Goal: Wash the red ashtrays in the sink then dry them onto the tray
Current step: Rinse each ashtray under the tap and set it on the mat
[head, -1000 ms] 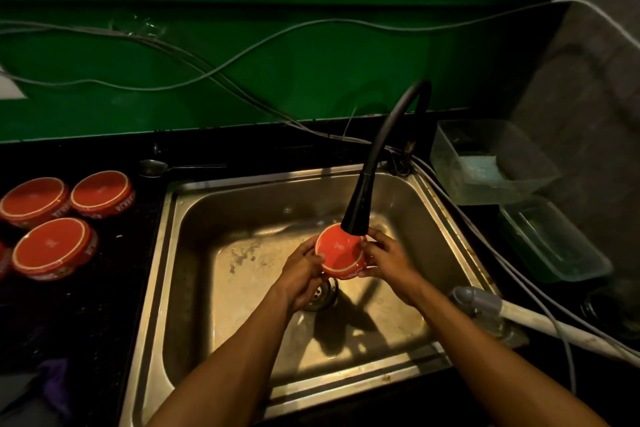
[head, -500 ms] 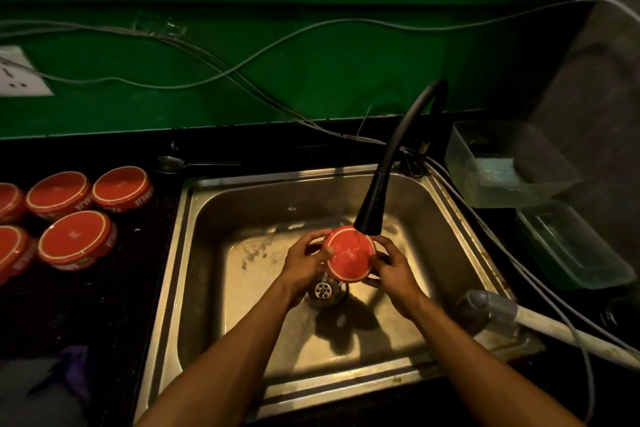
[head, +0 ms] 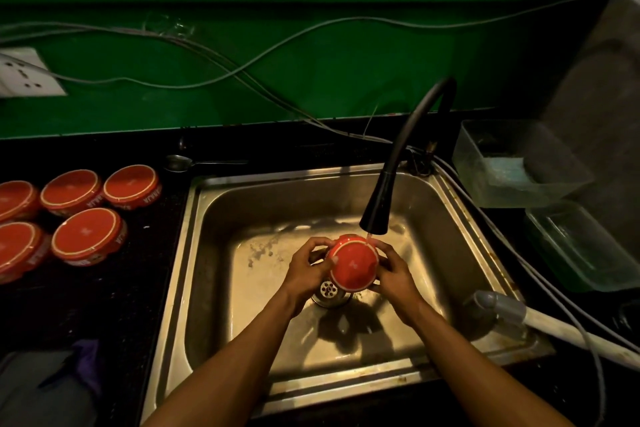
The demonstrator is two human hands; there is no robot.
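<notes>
Both hands, left hand [head: 304, 270] and right hand [head: 398, 270], are gripping one red ashtray [head: 353, 265] at centre frame, tilting it under the faucet [head: 375, 215] so water is sheeting into the sink [head: 214, 253].

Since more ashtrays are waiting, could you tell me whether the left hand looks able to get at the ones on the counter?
Probably not yet: the left hand grips the red ashtray under the faucet. Once freed, nothing blocks the counter ashtrays.

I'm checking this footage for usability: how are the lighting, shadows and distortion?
Head view: dim and warm-toned, brightest in the sink; the counter is nearly black; both hands and the ashtray cast a hard shadow by the drain; wide-angle bending bows the sink's edges.
</notes>
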